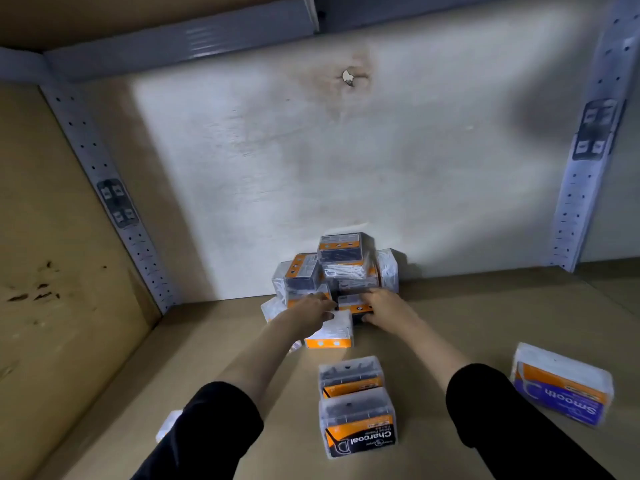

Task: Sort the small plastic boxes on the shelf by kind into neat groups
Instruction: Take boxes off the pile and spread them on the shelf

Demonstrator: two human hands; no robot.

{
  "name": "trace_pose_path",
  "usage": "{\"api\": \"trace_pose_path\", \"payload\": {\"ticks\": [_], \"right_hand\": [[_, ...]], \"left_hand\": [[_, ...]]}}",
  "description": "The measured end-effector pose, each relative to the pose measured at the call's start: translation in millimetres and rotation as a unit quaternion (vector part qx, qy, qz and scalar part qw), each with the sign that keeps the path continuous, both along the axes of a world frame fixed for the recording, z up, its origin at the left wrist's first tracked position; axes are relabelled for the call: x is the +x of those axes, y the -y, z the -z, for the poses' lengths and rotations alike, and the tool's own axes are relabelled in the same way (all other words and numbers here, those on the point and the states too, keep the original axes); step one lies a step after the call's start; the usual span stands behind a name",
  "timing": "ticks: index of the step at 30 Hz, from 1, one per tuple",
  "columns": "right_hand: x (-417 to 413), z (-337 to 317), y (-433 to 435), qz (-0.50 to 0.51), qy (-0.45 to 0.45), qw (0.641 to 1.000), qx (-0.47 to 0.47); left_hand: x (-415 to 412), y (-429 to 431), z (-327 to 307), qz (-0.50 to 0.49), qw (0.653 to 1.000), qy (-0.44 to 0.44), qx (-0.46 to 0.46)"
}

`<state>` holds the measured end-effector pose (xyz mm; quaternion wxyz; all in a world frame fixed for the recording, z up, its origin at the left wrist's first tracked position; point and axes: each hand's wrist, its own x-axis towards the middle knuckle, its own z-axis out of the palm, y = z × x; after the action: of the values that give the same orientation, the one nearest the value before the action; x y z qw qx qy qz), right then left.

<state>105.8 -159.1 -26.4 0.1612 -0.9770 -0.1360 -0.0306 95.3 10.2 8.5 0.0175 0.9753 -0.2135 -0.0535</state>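
Ahead, dark box (352, 305) pinched in right hand (385, 309); left hand (311, 308) atop white box (334, 333), grip unclear.

Dim shelf bay, bright patch on back wall (311, 168), wide-angle warping, soft blur

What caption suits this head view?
Left hand and right hand reach into the heap of boxes; a Charcoal box and a Smooth box lie nearer.

Charcoal box (358, 424) at 6 o'clock: orange-black label | Smooth box (562, 389) at 4 o'clock: orange-blue label | sleeves (214, 431): black | back wall (311, 168): white, brown stain
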Motion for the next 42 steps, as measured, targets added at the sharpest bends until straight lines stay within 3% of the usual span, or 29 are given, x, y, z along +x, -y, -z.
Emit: {"api": "trace_pose_path", "payload": {"ticks": [8, 20, 25, 29, 34, 42], "right_hand": [[16.8, 4.3, -0.5, -0.019, -0.04, 0.999, -0.03], [27.2, -32.4, 28.2, 0.013, -0.129, 0.99, 0.058], [25.6, -29.2, 39.1, 0.047, -0.092, 0.992, 0.078], [22.4, -26.3, 36.8, 0.046, -0.049, 0.996, 0.067], [17.2, -25.9, 38.1, 0.033, -0.07, 0.995, 0.064], [20.0, -29.1, 43.7, 0.042, -0.1, 0.991, 0.075]], "left_hand": [[-0.2, -5.3, -1.5, 0.022, 0.996, -0.046, -0.074], [-16.7, -3.2, 27.9, 0.097, 0.995, 0.005, -0.022], [0.5, -4.5, 12.3, 0.062, 0.995, -0.007, -0.08], [16.5, 5.7, 0.7, 0.077, 0.995, -0.053, 0.022], [21.0, 26.7, -3.3, 0.091, 0.986, -0.096, 0.103], [24.8, 29.8, 0.3, 0.068, 0.989, -0.101, 0.082]]}}
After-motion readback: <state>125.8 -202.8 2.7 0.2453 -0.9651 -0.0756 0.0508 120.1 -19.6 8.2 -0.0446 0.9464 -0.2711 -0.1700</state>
